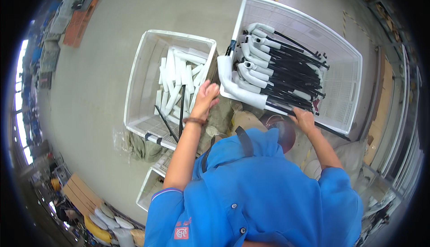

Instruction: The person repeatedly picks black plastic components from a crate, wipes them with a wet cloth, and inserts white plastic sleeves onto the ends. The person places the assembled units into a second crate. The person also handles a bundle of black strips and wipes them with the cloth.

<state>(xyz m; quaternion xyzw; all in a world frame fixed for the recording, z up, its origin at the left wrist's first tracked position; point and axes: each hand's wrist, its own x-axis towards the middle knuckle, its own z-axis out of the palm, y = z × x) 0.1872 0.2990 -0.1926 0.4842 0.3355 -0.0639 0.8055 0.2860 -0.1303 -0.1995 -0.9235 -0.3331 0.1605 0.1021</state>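
My right hand (303, 120) is wrapped round a long black tube (331, 130), held aslant at the near edge of the right crate. White foam sleeving (244, 93) covers the tube's bent upper end. My left hand (206, 98) is empty, its fingers partly spread, just left of that bend and apart from it. Beyond the held tube lie several similar black tubes (295, 74) with white-wrapped bent ends, piled in the large white crate (304, 13). Left of my left hand, a second white crate (139, 63) holds loose white foam sleeves (171, 70).
Two thin black rods (181, 112) lean in the left crate. Below it stands a smaller white crate (145, 191). A dark red round object (286, 135) is partly hidden by my body. Shelving (398, 85) runs along the right; an orange object (80, 23) lies at far left.
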